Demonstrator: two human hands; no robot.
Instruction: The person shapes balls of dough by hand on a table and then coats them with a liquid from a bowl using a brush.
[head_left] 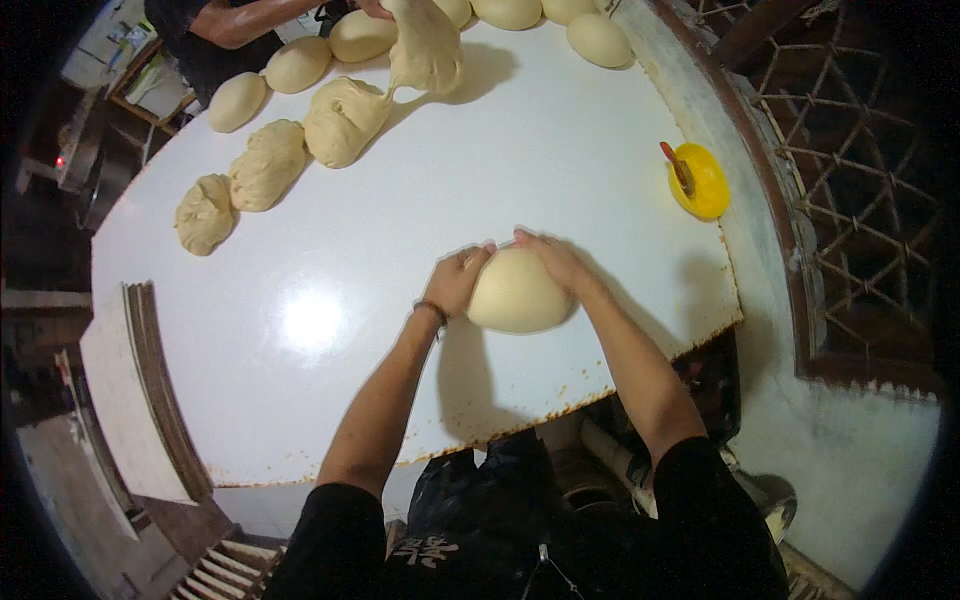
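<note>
A smooth, pale round of dough (518, 297) sits on the white table near its front edge. My left hand (461, 279), with a dark bracelet at the wrist, is wrapped round its left side. From the far right side my right hand (552, 262) curves over it, so both palms press on the dough. The fingertips of the two hands nearly meet at its far edge, and some fingers are hidden behind it.
Rough dough lumps (268, 165) lie at the far left, with smooth rounds (298, 65) along the far edge. A co-worker's hand (376, 8) lifts a stretched dough piece (425, 50). A yellow bowl (712, 185) with a red-handled brush (680, 168) stands right, by the wall. Boards (125, 395) lean at left.
</note>
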